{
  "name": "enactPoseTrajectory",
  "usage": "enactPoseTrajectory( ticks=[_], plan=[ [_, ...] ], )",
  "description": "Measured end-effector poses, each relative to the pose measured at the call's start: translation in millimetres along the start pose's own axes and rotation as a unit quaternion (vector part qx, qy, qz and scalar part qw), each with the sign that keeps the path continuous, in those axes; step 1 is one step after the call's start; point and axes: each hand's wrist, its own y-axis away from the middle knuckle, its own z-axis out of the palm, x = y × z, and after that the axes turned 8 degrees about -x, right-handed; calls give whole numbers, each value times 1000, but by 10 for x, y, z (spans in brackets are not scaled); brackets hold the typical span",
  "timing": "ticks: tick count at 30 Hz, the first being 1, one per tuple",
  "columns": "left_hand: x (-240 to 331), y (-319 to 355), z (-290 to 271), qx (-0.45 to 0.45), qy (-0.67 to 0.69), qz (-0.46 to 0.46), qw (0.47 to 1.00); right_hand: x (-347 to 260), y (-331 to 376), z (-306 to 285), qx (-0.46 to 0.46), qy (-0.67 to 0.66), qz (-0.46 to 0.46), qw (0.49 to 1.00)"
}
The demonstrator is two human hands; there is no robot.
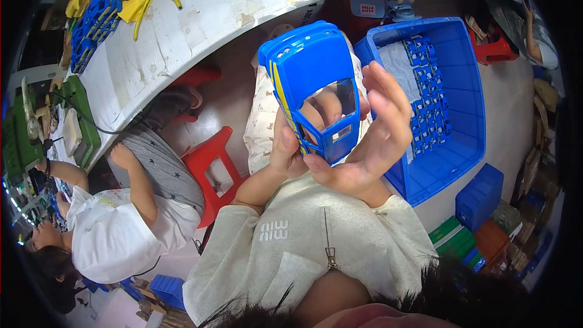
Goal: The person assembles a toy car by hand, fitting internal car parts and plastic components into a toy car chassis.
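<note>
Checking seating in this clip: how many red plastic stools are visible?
3. One red stool stands on the floor left of the held blue toy car body; another sits under the table edge; a third is beyond the blue crate. More may be hidden.

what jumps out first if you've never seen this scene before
The bright blue plastic toy car body with a yellow side stripe, held up mid-frame between the left hand and the right hand. Behind it on the right sits a big blue plastic crate holding more blue parts. At lower left, another person in a white shirt sits beside a red plastic stool.
</note>
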Motion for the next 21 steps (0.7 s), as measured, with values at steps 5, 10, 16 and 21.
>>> enactPoseTrajectory(
  ticks=[5,10,16,21],
  plan=[
    [40,37,-44,45,-10,-77,996,-28,-45,-17,-67,115,-74,988],
    [-41,-8,-88,-22,-18,-10,1000,-47,-74,10,-48,43,45,997],
    [-51,-22,-121,-30,29,-23,999,71,-10,-58,35,-23,-13,999],
    [-13,-60,-89,34,53,-75,995,-2,-36,-224,45,-18,-77,996]
  ],
)
